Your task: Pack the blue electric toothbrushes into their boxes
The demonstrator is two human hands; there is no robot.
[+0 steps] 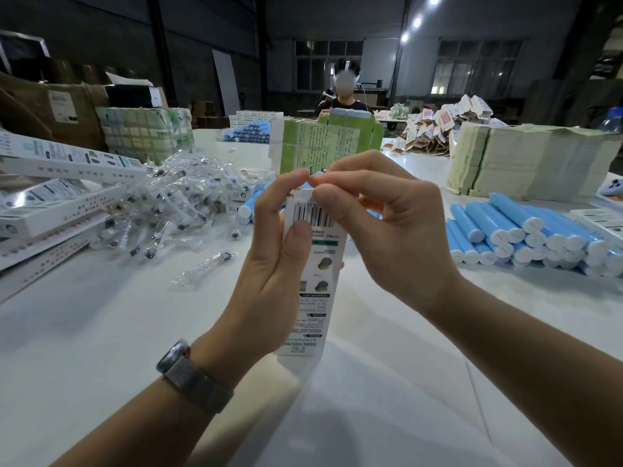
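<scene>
L hand (269, 264) gripping upright box (312, 281) above table (101, 332); R hand (381, 224) pinching top flap (303, 197) shut. Blue toothbrush tip (318, 175) peeking out at opening. Closing step, prob. Next: tuck flap fully w/o creasing.

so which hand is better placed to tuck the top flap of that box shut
Right hand: its fingertips already pinch the top flap of the box, while the left hand grips the box body, steadying it.
</scene>
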